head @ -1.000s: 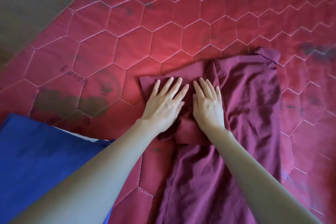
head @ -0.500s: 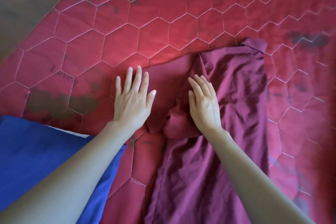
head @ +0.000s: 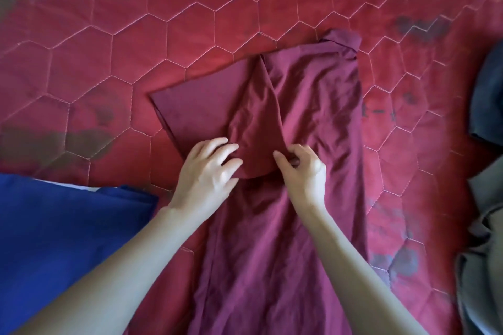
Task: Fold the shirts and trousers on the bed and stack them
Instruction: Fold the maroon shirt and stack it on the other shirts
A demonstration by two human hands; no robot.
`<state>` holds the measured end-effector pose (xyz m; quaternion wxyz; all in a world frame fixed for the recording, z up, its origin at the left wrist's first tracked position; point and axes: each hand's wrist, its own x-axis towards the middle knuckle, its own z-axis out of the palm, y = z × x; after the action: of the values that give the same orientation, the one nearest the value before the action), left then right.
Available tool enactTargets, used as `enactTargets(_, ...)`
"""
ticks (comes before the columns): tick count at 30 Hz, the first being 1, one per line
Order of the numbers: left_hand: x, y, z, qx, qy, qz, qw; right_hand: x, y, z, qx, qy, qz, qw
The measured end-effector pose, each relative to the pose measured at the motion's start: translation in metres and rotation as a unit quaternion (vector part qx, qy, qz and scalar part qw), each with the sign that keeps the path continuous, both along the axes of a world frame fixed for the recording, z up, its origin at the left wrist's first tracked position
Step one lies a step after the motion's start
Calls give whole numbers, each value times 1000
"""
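Nearest the camera, the maroon shirt (head: 272, 253) runs lengthwise up the red quilted bed cover (head: 109, 49), its lower body wrinkled and spread between the two forearms. It looks thin, light and limp, the kind of cloth that slumps and creases rather than keeping a fold, so it likely needs to be held at seams and edges and smoothed flat after each turn. Further up, the left hand (head: 209, 171) rests on the shirt with its fingers loosely spread over the curved edge where the sleeve meets the body; it holds nothing firmly. Beside it, the right hand (head: 302, 168) pinches a ridge of fabric between thumb and curled fingers near that same seam, a sensible place to take hold. Beyond the hands the sleeve (head: 206, 106) lies flat, pointing left, and the collar (head: 343, 41) is farthest away. A blue cloth (head: 54, 226) lies at the left, and dark garments (head: 490, 90) wait at the right edge.
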<state>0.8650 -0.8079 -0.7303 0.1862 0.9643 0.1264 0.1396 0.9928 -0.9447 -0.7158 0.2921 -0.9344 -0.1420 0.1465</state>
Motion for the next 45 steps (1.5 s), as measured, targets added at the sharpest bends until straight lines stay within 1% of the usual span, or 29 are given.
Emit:
enactTargets(2,0,4,6,-45,-51,67,995,2,17,15,45,15,-9,999)
enactTargets(3,-1,7,10,-70,-59,106,990,2,29,23,63,22,-8,998)
enactTargets(5,-6,14,18,-99,-45,168,980,3,59,35,74,26,-2,997)
enactTargets(9,-22,28,22,-78,16,218,973,-2,127,37,62,20,25,998)
enactTargets(10,-26,31,22,-84,27,232,969,-4,142,34,60,24,40,997)
enactTargets(12,-32,38,22,-115,44,260,958,-11,166,26,62,54,86,993)
enactTargets(15,-39,43,14,-152,79,286,943,-26,184,16,62,123,156,978)
enactTargets(17,-42,46,11,-173,62,297,937,-35,180,13,92,134,172,972)
enactTargets(18,-43,48,12,-178,43,302,936,-38,173,14,114,111,171,972)
enactTargets(21,-41,59,14,-134,6,301,944,-43,136,14,163,-34,137,976)
enactTargets(22,-38,66,14,-116,1,296,948,-45,122,13,164,-71,120,977)
enactTargets(24,-29,81,13,-92,4,267,959,-50,97,10,142,-97,104,980)
enactTargets(26,-19,98,12,-71,21,204,976,-59,80,1,102,-112,135,979)
enactTargets(29,-6,120,10,-33,83,90,992,-75,71,-10,53,-143,207,966)
enactTargets(31,0,130,9,-8,110,49,993,-82,74,-14,21,-167,257,952)
enactTargets(34,0,141,8,35,95,25,995,-87,85,-17,-50,-187,321,927)
enactTargets(36,-2,145,8,50,86,32,995,-88,92,-17,-65,-191,327,923)
enactTargets(38,-3,146,6,48,92,52,993,-88,95,-16,-55,-201,312,927)
enactTargets(41,-2,147,3,39,95,101,990,-87,94,-15,-32,-246,283,927)
enactTargets(45,-1,156,2,-30,18,211,977,-93,80,-16,-13,-314,272,910)
